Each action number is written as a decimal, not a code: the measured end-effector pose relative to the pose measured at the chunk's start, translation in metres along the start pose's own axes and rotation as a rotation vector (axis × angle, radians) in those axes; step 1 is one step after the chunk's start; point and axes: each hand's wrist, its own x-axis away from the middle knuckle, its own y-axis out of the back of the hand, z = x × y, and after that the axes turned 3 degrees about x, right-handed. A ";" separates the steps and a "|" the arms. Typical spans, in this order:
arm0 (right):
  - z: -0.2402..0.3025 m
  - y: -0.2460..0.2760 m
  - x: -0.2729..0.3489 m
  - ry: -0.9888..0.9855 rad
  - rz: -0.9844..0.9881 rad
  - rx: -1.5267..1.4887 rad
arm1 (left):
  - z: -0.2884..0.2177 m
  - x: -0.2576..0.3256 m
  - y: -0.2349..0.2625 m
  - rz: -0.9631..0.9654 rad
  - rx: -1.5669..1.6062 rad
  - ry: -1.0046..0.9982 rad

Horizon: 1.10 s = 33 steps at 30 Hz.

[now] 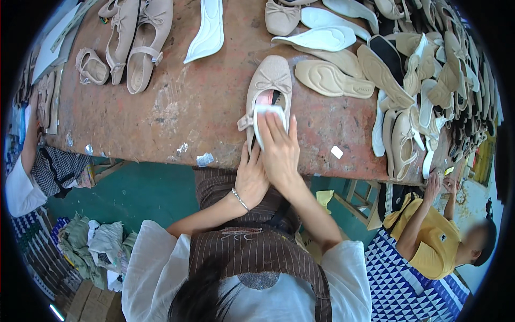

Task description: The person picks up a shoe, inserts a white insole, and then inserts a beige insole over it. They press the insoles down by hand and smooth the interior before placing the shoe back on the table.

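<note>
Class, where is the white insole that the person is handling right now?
In the head view, the white insole sits mid-table, half inside the beige bow shoe, under the right hand, with the left hand beside the shoe's heel.

bare tabletop (188,107) left, insole pile (418,80) right

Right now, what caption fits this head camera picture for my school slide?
Two hands, left hand and right hand, press a white insole into a beige shoe on a worn brown table.
</note>
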 end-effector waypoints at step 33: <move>-0.024 -0.024 -0.093 -0.122 0.267 0.373 | 0.003 -0.017 0.024 -0.034 0.241 0.078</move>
